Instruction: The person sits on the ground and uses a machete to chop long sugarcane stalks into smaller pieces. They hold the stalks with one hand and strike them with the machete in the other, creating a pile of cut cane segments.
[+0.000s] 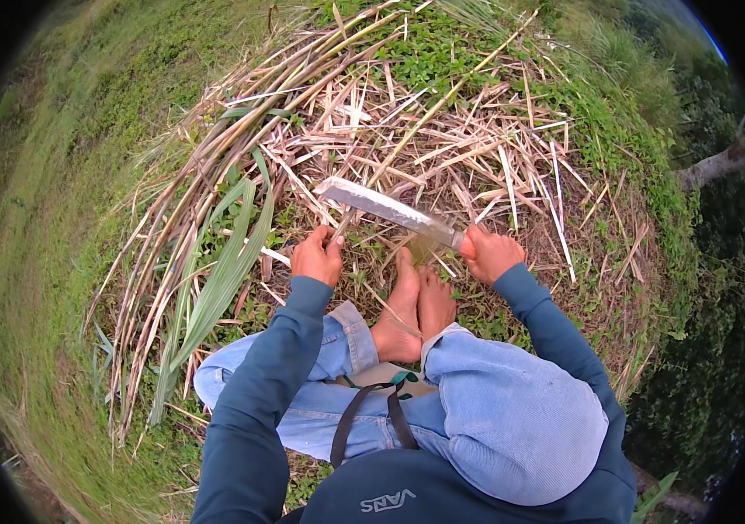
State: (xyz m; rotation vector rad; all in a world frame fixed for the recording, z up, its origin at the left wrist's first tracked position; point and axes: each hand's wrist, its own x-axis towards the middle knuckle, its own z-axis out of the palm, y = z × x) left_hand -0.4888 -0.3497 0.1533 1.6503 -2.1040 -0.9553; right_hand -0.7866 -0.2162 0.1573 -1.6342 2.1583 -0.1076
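My right hand [490, 255] is closed round the handle of a machete [390, 208]. Its long, slightly curved blade reaches leftward above my bare feet, with the tip past my left hand. Pale and dark patches mark the metal. My left hand [317, 257] is pinched on a thin dry stalk [345, 224], just below the blade; the stalk's full length is hard to make out among the litter. Around both hands lie many cut, split pieces of dry stalk [468, 157]. One longer yellowish stalk [451, 94] slants across them.
To my left lies a pile of long stalks [184, 205] with broad green leaves [228, 279]. My bare feet [405, 301] are close below the machete. Grass [58, 218] slopes away on the left; a tree trunk [722, 164] and dark bushes stand on the right.
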